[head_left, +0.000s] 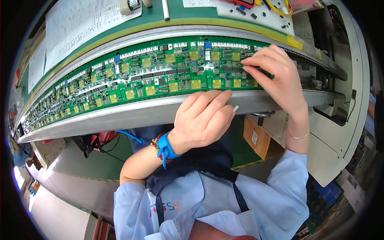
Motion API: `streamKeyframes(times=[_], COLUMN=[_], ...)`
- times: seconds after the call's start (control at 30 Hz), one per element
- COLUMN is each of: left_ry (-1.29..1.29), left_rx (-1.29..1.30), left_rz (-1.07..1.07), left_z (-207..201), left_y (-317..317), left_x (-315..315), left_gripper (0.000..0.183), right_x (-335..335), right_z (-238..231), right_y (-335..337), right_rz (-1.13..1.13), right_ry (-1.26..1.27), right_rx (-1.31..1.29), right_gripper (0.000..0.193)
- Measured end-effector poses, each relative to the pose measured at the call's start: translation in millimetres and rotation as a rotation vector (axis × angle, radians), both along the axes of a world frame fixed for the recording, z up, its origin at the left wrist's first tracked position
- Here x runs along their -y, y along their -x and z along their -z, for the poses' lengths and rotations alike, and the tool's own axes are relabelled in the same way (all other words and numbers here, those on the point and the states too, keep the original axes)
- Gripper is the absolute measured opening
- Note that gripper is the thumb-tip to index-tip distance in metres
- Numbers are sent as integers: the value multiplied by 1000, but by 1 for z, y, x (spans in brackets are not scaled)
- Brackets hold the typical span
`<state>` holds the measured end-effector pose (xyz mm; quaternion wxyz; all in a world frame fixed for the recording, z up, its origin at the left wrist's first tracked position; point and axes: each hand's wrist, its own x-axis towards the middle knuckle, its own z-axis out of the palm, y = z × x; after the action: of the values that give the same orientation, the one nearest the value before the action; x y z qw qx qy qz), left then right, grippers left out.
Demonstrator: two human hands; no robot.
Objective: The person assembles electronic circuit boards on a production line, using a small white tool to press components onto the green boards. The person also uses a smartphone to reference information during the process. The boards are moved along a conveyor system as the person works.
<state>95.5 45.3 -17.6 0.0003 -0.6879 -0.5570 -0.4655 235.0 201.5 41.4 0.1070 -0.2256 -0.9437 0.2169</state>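
A long green circuit board (196, 86), crowded with chips, yellow square parts and white connectors, lies in a metal rail (120, 127) in front of me. Over the board's right part is my right hand (278, 74), thumb and index finger brought close in a pinch. Any small part between those fingertips is too small to make out. My left hand (206, 118) rests at the near rail edge with its fingers curled, and its fingertips are partly hidden. A small white tip (236, 108) shows beside its fingers. A blue wrist strap (167, 146) circles my left wrist.
Beyond the far rail lie printed sheets (76, 28), a white pen (165, 10) and a white foam pad (260, 20) with several loose black components. A pale machine housing (336, 136) stands at the right. Below it is a cardboard box (256, 138).
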Motion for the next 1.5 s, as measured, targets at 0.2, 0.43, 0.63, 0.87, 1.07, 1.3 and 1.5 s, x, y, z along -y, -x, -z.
streamKeyframes(times=[0.2, 0.43, 0.63, 0.87, 1.07, 1.3, 1.5], left_ry=[-35, -48, -57, -53, -70, -67, -48], left_rx=[42, 14, 21, 29, 41, 52, 20], left_rz=[15, -12, -9, -3, -11, -16, -13], left_z=[2, 5, 5, 5, 6, 5, 4], left_y=[-1, -2, -2, -1, -1, -1, 0], left_x=[0, 0, -1, -1, -1, -2, -3], left_gripper=[22, 19, 20, 20, 21, 21, 21], right_x=[-5, -14, -18, -14, -8, -13, -4], right_z=[-1, -7, -11, -22, -20, -17, -13], right_y=[13, 24, 36, 50, 47, 30, 35], right_rz=[-164, -226, -303, -351, -338, -300, -236], right_ry=[-153, -81, -95, -103, -161, -77, -31], right_rx=[98, 205, 261, 361, 378, 251, 176], right_gripper=[10, 9, 9, 10, 10, 7, 9])
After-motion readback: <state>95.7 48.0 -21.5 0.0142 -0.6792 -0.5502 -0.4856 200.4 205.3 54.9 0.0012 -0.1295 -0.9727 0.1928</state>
